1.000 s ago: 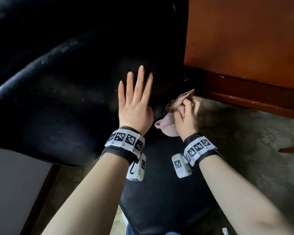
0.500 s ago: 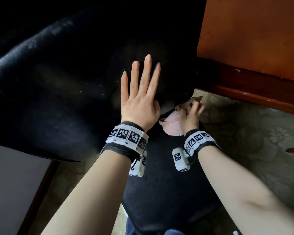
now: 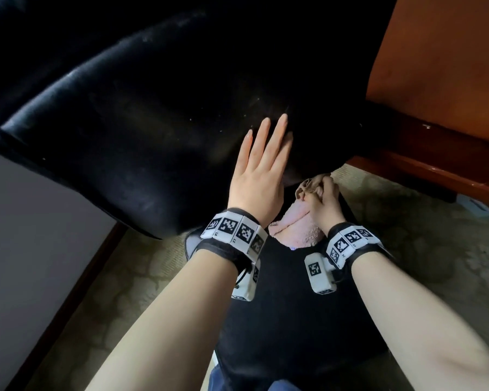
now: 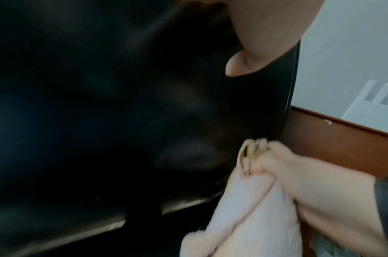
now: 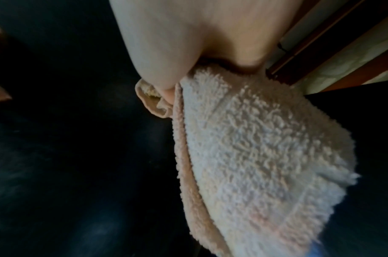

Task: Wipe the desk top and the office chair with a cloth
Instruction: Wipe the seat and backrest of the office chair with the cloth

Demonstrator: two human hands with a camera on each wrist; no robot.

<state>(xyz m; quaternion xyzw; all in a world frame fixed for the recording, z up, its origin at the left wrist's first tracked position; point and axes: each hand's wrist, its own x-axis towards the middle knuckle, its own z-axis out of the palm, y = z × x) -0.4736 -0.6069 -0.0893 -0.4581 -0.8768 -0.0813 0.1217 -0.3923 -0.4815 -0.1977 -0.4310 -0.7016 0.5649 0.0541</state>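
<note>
Cloth (image 3: 297,225) bunched in right hand's (image 3: 323,203) grip; left hand (image 3: 259,179) flat, fingers straight, on office chair (image 3: 124,108).

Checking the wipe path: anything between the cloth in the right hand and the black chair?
Nothing visible. The right hand grips the pink cloth at the lower edge of the chair back; whether it touches is unclear. The left hand lies flat on the chair beside it, not across the cloth's path.

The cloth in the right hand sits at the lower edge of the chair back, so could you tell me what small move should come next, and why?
Probably draw the cloth up across the black chair back: the right hand grips it bunched at the back's lower edge, while the left hand lies flat on the leather, apparently steadying it.
</note>
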